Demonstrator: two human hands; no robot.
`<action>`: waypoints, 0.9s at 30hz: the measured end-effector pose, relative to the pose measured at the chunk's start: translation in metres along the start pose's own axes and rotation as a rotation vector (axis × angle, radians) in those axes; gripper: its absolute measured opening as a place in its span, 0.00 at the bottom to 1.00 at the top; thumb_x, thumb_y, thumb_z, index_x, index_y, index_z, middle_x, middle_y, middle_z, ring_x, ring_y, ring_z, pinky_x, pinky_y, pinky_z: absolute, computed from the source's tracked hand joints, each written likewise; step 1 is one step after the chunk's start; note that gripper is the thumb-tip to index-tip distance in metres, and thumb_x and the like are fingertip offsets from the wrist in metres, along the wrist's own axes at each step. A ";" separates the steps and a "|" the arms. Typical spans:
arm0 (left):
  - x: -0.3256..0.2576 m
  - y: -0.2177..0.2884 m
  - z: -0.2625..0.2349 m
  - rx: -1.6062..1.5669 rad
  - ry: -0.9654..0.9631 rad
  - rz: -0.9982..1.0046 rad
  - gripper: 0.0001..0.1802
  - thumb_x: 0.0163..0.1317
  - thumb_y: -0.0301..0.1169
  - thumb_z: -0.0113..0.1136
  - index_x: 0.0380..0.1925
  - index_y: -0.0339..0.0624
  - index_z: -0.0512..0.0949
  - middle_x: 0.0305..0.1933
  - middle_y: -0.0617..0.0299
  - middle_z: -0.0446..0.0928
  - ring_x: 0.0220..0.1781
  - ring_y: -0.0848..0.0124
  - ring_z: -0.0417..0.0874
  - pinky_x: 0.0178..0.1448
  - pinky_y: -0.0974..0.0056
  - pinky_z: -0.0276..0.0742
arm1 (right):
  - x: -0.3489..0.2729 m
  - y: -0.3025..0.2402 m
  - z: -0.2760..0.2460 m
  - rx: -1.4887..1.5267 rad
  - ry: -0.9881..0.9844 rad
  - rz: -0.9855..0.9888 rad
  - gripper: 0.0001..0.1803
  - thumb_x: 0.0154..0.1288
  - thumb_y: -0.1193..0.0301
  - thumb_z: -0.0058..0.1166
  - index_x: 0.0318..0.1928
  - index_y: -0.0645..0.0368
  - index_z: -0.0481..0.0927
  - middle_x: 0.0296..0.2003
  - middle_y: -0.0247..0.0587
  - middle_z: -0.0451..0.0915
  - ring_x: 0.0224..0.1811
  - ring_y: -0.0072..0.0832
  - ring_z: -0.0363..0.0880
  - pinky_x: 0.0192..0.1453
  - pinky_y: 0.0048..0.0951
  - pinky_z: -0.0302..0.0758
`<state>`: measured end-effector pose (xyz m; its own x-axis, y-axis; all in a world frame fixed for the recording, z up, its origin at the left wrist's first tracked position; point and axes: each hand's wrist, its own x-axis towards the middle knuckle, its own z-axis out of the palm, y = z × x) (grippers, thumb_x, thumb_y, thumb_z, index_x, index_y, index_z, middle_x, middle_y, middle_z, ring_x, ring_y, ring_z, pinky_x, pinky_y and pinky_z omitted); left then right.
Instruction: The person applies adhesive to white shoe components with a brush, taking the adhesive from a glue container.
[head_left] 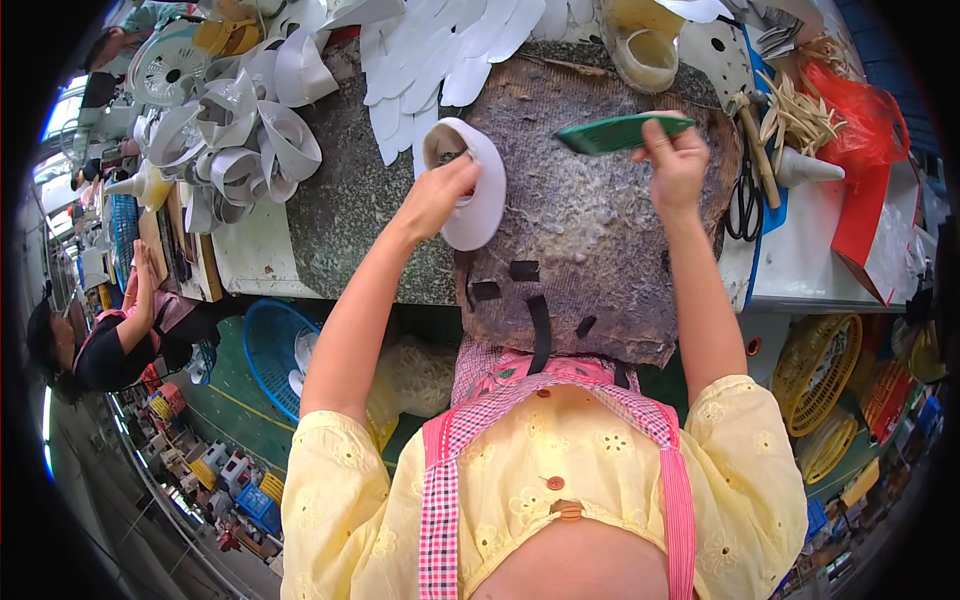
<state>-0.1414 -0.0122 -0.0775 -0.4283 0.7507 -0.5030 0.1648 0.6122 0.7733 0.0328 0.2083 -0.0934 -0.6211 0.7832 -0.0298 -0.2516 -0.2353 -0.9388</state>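
My left hand (436, 203) is closed on a white looped piece (486, 212) that looks like a shoe upper, with the fingers reaching into its opening. The loop stands over the left part of a stained, glue-crusted work mat (590, 260). Off to the right, my right hand (678, 165) grips a green flat tool (612, 134) by its right end, thumb against its near edge. Its thin left end points toward the white loop, and the two are apart. Several small black strips (524, 270) lie on the mat's near part.
Many white looped pieces (235, 150) are heaped at the back left. Flat white pieces (440, 50) overlap behind the mat, near a glue-coated container (645, 60). Scissors (743, 205), wooden sticks (795, 120) and a red bag (865, 125) lie right. Another person (110, 345) sits far left.
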 end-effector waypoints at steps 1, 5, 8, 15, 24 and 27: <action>-0.001 0.004 0.001 -0.297 -0.107 -0.132 0.40 0.56 0.61 0.31 0.53 0.38 0.64 0.47 0.49 0.73 0.49 0.61 0.74 0.54 0.65 0.63 | -0.006 0.004 0.010 0.004 0.003 0.001 0.05 0.56 0.74 0.54 0.31 0.63 0.74 0.23 0.34 0.75 0.18 0.18 0.69 0.22 0.18 0.67; -0.013 0.014 0.004 -0.468 -0.218 -0.089 0.60 0.39 0.77 0.11 0.61 0.39 0.50 0.47 0.52 0.73 0.48 0.65 0.74 0.55 0.63 0.60 | -0.012 0.004 0.044 0.086 -0.145 0.026 0.04 0.57 0.75 0.52 0.31 0.63 0.75 0.24 0.34 0.75 0.20 0.17 0.70 0.23 0.17 0.67; -0.022 0.025 0.007 -0.647 -0.263 -0.060 0.62 0.36 0.79 0.13 0.62 0.40 0.50 0.48 0.51 0.72 0.48 0.63 0.74 0.53 0.64 0.62 | -0.008 0.004 0.056 0.062 -0.176 -0.012 0.03 0.56 0.76 0.52 0.31 0.61 0.75 0.25 0.33 0.76 0.21 0.17 0.70 0.24 0.17 0.67; -0.041 0.036 0.000 -0.817 -0.154 -0.064 0.66 0.30 0.81 0.16 0.61 0.39 0.49 0.51 0.51 0.70 0.42 0.66 0.75 0.46 0.64 0.66 | -0.025 -0.020 0.042 0.040 -0.547 -0.174 0.04 0.52 0.83 0.50 0.30 0.66 0.76 0.25 0.36 0.74 0.22 0.17 0.70 0.24 0.18 0.67; -0.051 0.039 0.000 -0.878 -0.135 -0.036 0.66 0.30 0.81 0.12 0.62 0.40 0.47 0.54 0.49 0.66 0.50 0.62 0.73 0.51 0.60 0.64 | -0.009 -0.023 0.043 0.066 -0.586 -0.164 0.04 0.54 0.82 0.50 0.31 0.63 0.76 0.25 0.34 0.75 0.23 0.17 0.70 0.27 0.17 0.68; -0.044 0.043 0.001 -0.902 -0.173 0.000 0.67 0.29 0.81 0.17 0.62 0.39 0.45 0.52 0.49 0.68 0.47 0.61 0.75 0.48 0.61 0.67 | -0.002 -0.006 0.054 0.021 -0.419 -0.084 0.01 0.55 0.79 0.49 0.29 0.63 0.75 0.24 0.36 0.75 0.22 0.19 0.70 0.26 0.19 0.69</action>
<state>-0.1151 -0.0186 -0.0229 -0.2772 0.8219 -0.4976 -0.6219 0.2413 0.7450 -0.0051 0.1773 -0.0690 -0.8448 0.4993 0.1922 -0.3261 -0.1957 -0.9248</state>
